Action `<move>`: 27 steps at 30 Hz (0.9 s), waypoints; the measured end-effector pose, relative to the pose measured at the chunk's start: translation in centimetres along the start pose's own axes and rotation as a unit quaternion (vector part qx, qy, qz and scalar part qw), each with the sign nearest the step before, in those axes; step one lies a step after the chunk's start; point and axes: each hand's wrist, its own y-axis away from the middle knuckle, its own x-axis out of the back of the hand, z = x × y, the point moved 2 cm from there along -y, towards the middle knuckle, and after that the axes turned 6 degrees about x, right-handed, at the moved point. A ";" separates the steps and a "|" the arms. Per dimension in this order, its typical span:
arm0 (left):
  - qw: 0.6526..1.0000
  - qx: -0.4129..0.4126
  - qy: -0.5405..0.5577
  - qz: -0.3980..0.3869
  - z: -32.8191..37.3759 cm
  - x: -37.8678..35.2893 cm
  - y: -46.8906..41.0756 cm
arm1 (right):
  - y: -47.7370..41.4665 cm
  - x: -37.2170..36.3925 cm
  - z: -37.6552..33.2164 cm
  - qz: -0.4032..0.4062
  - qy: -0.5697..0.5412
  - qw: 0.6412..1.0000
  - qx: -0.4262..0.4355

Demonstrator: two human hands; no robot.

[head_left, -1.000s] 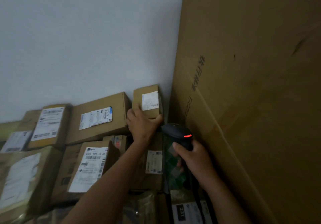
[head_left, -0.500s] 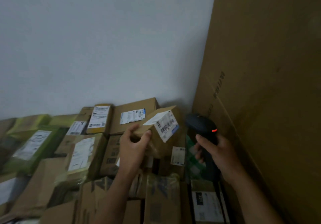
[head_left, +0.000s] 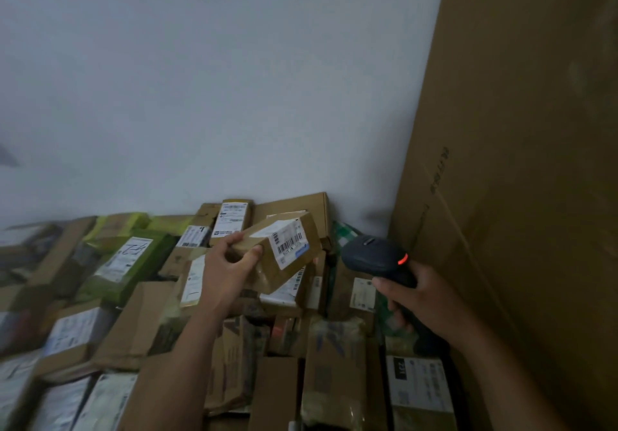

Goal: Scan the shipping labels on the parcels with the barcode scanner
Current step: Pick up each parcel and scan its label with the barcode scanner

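Note:
My left hand grips a small brown cardboard parcel and holds it lifted above the pile. Its white shipping label with a barcode faces right, toward the scanner. My right hand grips the handle of a black barcode scanner, whose head points left at the label from a short distance. A red-orange light glows on the scanner's side. The scanner and the parcel do not touch.
A pile of labelled cardboard parcels and green-wrapped packages covers the lower view up to the white wall. A very large cardboard box stands upright along the right side, close behind my right hand.
My left hand lifted the small parcel off the back of the pile and turned its label toward the scanner. My right hand raised the scanner to the label's height.

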 end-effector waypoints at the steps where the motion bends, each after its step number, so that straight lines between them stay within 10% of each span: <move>1: 1.000 0.002 -0.007 0.003 -0.2 0.1 0.0 | 0.1 -0.1 -0.1 -0.007 0.011 1.000 0.001; 27: 0.999 -0.012 -0.044 0.008 0.1 -3.1 -0.7 | -2.5 0.9 1.2 0.025 -0.003 0.999 -0.027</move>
